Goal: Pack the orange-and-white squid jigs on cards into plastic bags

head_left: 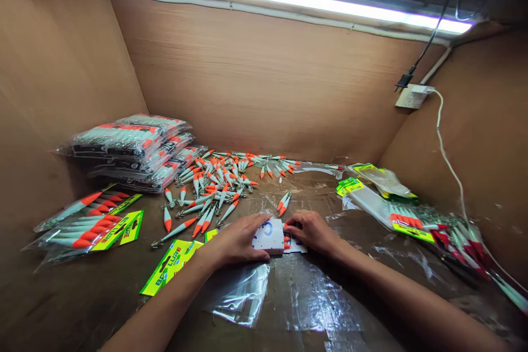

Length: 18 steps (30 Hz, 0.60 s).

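Note:
My left hand [238,240] grips a small white foam block [270,235] with blue marks on it, thumb under and fingers over it. My right hand [312,230] is pinched at the block's right end, where orange lure tips [286,241] stick out. A clear plastic bag [240,291] lies on the table just below the left hand. A loose pair of orange-and-white squid lures [284,202] rests just beyond the hands, in front of a large heap of the same lures [220,179].
Stacked bags of packed lures [132,146] sit at the back left. Packs with yellow header cards [93,228] lie at the left, and a yellow card [171,264] lies near my left arm. More packs and empty sleeves [396,203] lie at the right. A wall socket [412,96] and cables hang at the right.

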{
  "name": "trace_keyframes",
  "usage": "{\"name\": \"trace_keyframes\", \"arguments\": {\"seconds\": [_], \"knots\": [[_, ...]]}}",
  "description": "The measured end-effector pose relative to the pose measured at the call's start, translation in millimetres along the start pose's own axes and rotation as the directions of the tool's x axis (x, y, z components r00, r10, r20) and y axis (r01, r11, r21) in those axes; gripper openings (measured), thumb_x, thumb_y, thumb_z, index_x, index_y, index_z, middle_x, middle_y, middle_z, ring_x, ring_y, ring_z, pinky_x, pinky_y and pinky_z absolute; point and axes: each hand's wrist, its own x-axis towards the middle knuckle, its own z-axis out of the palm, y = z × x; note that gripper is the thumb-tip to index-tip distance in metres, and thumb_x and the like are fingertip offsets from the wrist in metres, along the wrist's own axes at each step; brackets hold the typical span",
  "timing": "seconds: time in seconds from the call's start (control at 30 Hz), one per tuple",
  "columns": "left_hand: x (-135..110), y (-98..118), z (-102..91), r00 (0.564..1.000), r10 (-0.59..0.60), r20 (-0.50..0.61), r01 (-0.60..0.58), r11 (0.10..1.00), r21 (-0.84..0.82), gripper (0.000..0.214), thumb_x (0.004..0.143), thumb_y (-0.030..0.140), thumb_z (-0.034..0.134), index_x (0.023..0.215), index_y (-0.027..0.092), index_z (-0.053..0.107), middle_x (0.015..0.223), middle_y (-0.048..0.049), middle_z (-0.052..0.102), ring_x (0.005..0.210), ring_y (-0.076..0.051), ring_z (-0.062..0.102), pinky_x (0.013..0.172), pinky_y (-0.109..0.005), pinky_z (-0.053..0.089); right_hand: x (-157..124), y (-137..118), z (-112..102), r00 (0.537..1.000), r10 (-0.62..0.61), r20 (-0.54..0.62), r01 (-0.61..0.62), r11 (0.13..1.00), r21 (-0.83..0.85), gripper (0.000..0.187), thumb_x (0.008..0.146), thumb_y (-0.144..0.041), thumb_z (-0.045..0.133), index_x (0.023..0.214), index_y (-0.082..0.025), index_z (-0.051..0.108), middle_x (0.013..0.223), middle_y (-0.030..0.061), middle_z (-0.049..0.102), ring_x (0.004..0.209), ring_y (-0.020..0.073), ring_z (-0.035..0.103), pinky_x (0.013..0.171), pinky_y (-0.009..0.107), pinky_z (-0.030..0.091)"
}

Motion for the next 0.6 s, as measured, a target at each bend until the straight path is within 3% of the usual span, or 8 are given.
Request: {"name": "trace_keyframes", "arguments": {"seconds": [0.1,0.23,0.43,0.6], "knots": [[-0.9,2.0,-1.6,1.000,-0.002,-0.003,0.002,1.000,0.005,0.095,0.070,0.059,0.078,0.149,0.023,0.037,0.147,-0.0109,0.045,0.133,-0.032,0.045,0.112,-0.041,0.038,7.2,-6.3,6.8,0.994,-0.111,0.017,0.111,0.994,0.008,0.024,0.096,-0.031,0.054,0.105,-0.019,0.074,0.100,0.0045,0.062,0.092,0.0044,0.054,0.082,0.012,0.038],[-1.9,4.4,-3.2,1.000,-0.002,-0.019,0.002,1.000,-0.008,0.095,0.068,0.058,0.080,0.147,0.024,0.039,0.146,-0.0102,0.047,0.129,-0.032,0.050,0.109,-0.041,0.041,2.7,-5.0,9.4,0.982,-0.180,0.051,0.180,0.984,0.007,0.027,0.098,-0.035,0.052,0.102,-0.022,0.075,0.095,0.0048,0.061,0.093,0.0051,0.050,0.082,0.012,0.037],[-1.5,-1.2,0.5,1.000,0.009,-0.021,-0.010,0.999,-0.033,0.098,0.068,0.060,0.080,0.149,0.024,0.038,0.147,-0.0101,0.046,0.130,-0.032,0.048,0.111,-0.041,0.039,7.8,4.8,-12.1,0.934,-0.335,0.125,0.344,0.937,-0.055,0.032,0.102,-0.037,0.044,0.111,-0.025,0.073,0.107,0.0053,0.059,0.102,0.0061,0.048,0.091,0.015,0.037],[-1.8,-2.5,0.1,1.000,0.013,-0.009,-0.014,0.998,-0.057,0.099,0.068,0.061,0.079,0.150,0.026,0.036,0.148,-0.0097,0.044,0.133,-0.031,0.046,0.112,-0.042,0.037,41.1,20.6,-28.6,0.941,-0.331,0.065,0.333,0.880,-0.338,0.030,0.099,-0.019,0.041,0.111,-0.019,0.068,0.107,0.0061,0.057,0.099,0.0086,0.045,0.091,0.018,0.036]]}}
